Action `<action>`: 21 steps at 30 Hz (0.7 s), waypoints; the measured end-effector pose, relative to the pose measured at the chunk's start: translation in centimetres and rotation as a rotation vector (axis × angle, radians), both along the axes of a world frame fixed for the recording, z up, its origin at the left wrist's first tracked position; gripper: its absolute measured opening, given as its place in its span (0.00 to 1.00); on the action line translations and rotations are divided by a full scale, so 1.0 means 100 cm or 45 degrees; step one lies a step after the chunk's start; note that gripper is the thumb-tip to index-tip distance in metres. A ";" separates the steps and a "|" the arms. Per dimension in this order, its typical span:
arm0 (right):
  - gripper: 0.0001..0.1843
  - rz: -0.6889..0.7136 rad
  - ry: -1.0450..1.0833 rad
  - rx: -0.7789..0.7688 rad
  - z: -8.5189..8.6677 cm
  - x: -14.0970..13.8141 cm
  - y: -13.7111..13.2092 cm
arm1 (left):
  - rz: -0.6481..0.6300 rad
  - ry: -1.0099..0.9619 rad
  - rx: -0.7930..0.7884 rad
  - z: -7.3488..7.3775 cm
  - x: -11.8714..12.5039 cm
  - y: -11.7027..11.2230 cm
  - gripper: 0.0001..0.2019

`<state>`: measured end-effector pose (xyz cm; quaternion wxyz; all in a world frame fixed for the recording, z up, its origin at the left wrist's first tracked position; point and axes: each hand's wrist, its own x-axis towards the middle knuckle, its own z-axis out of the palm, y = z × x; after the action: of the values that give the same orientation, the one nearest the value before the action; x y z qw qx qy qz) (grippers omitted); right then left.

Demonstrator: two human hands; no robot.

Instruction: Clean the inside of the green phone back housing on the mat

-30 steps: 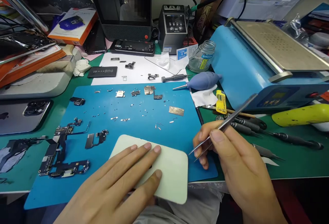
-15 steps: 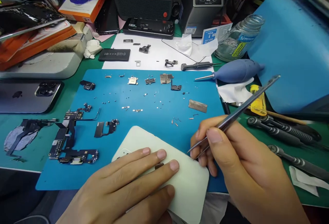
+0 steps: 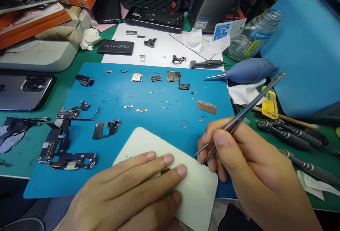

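Observation:
A pale green phone back cover (image 3: 200, 185) lies on the front part of the blue mat. My left hand (image 3: 127, 188) rests flat across it, fingers stretched out and slightly apart, hiding much of the cover and part of its camera area. In my right hand (image 3: 239, 163) is a pair of metal tweezers (image 3: 239, 117), gripped between thumb and fingers. The tweezer tips are a little apart and sit at the cover's upper right edge; whether anything is between them I cannot tell. Curled fingers of this hand are close against that edge.
Tiny screws and metal brackets dot the blue mat (image 3: 143, 121). To the left are a phone logic board (image 3: 50, 144) and a dark phone (image 3: 23, 89). A battery (image 3: 115, 47) lies behind. An air blower (image 3: 247, 71), glass jar (image 3: 256, 36) and screwdrivers (image 3: 287, 132) stand or lie right.
The camera view has shifted slightly, so the bench things sit a little higher and more spread out. Both hands, the tweezers and the cover keep nearly the same places.

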<state>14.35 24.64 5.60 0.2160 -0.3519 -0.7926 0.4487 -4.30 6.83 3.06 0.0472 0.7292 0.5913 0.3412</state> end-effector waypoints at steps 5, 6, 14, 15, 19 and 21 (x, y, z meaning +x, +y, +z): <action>0.16 0.040 -0.030 -0.003 0.005 0.004 0.001 | -0.026 0.019 -0.013 -0.004 -0.003 -0.004 0.11; 0.16 0.041 -0.040 0.010 0.007 0.005 0.001 | -0.019 0.019 -0.006 -0.004 -0.003 -0.005 0.11; 0.17 0.029 -0.122 0.018 0.014 0.011 0.003 | 0.010 -0.015 -0.003 -0.005 0.000 -0.006 0.11; 0.17 0.036 -0.115 0.020 0.014 0.012 0.003 | 0.007 -0.010 -0.015 -0.005 -0.001 -0.008 0.11; 0.17 0.037 -0.119 -0.023 0.013 0.020 0.002 | -0.019 0.028 -0.051 -0.002 -0.001 -0.013 0.11; 0.18 0.020 -0.131 -0.059 0.012 0.022 0.002 | -0.013 0.021 -0.052 -0.001 -0.001 -0.013 0.11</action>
<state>16.59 24.81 6.84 0.1632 -0.3732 -0.7947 0.4500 -4.41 5.55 2.95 0.0588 0.7339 0.5949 0.3227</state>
